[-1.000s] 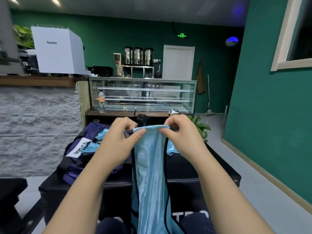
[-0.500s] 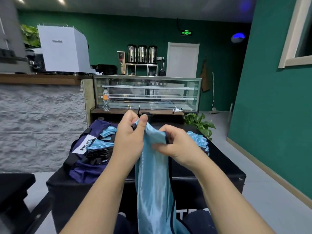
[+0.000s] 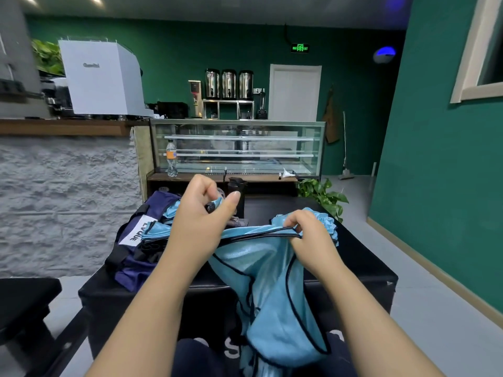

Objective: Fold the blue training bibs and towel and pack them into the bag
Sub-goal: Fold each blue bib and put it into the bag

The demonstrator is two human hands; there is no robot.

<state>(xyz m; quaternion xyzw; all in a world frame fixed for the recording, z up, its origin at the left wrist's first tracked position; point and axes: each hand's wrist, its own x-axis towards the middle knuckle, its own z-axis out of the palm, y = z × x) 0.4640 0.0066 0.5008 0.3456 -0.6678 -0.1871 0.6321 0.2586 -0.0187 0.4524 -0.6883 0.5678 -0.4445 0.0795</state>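
Bib [image 3: 268, 270] pinched by left hand [image 3: 202, 213] and right hand [image 3: 309, 238] at trimmed edge, spread mid-fold; next likely: edges matched, halved, packed into bag [image 3: 136, 257].

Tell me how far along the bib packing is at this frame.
Partly done. Folded blue bibs already lie in the open navy bag on the black bench. In hand: the left hand and right hand pinch the dark-trimmed edge of one bib, which hangs unfolded. Left: a crumpled blue piece behind the right hand; whether it is bib or towel, I cannot tell.
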